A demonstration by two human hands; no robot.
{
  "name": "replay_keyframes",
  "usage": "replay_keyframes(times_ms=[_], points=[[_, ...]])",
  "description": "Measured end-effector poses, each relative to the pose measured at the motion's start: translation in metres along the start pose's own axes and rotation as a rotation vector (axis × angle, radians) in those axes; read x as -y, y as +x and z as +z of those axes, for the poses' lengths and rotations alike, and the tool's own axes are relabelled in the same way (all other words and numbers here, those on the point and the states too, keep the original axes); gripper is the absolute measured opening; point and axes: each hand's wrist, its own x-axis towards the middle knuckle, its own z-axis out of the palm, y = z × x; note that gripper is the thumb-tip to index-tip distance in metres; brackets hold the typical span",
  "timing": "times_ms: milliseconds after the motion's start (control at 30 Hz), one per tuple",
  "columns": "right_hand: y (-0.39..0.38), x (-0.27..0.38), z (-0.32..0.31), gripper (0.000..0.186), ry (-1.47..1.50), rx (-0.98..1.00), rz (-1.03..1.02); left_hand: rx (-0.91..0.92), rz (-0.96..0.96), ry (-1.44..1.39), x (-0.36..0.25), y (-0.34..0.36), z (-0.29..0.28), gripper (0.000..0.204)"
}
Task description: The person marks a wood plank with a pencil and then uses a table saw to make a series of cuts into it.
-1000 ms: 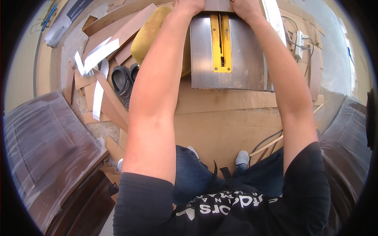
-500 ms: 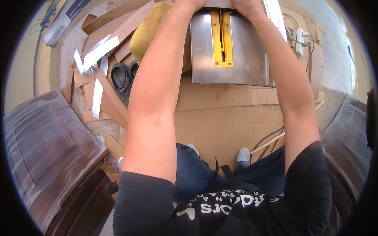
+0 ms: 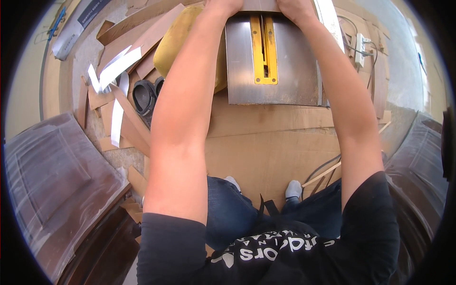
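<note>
At the top edge of the head view, my left hand [image 3: 227, 5] and my right hand [image 3: 295, 10] grip opposite ends of a brownish board [image 3: 260, 5]. The board lies across the far part of a metal table saw [image 3: 297, 66], beyond its yellow throat plate [image 3: 259, 77]. A dark slot runs lengthwise through that plate. Most of the fingers and the far side of the board fall outside the picture. Both arms stretch forward, one on each side of the saw top.
Left of the saw stands a yellow rounded object [image 3: 173, 42], with dark clogs [image 3: 143, 97], white strips [image 3: 117, 121] and wood offcuts nearby. A white power strip [image 3: 360, 50] with cords lies right. Cardboard [image 3: 270, 152] covers the floor. Film-covered brown panels [image 3: 52, 166] flank me.
The view has shifted slightly, so the saw sits a little lower and farther left. Both hands stay on the board, and slightly more of it shows.
</note>
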Motion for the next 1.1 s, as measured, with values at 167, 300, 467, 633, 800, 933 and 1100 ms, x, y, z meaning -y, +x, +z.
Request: replay_keyframes(times_ms=[167, 300, 467, 633, 800, 933, 1100], points=[[0.003, 0.004, -0.002, 0.030, 0.051, 0.000, 0.038, 0.017, 0.065, 0.050, 0.002, 0.005, -0.008, 0.066], [0.007, -0.004, -0.001, 0.031, 0.051, 0.000, 0.031, 0.059, 0.060, 0.058, -0.002, 0.007, -0.007, 0.067], [0.004, -0.001, 0.000, 0.030, 0.077, -0.004, 0.049, -0.018, -0.069, -0.094, -0.003, 0.000, -0.008, 0.072], [-0.001, -0.005, -0.001, 0.030, 0.046, -0.013, 0.035, -0.050, -0.151, -0.180, -0.008, -0.008, -0.005, 0.077], [-0.007, -0.001, -0.002, 0.029, 0.001, 0.017, 0.039, -0.076, -0.160, -0.169, -0.005, -0.012, -0.002, 0.078], [-0.007, -0.003, -0.002, 0.029, -0.025, 0.008, 0.062, -0.076, -0.133, -0.178, -0.005, -0.012, -0.002, 0.078], [-0.004, 0.006, 0.002, 0.030, 0.009, 0.010, 0.046, -0.095, -0.131, -0.120, 0.006, -0.007, -0.001, 0.076]])
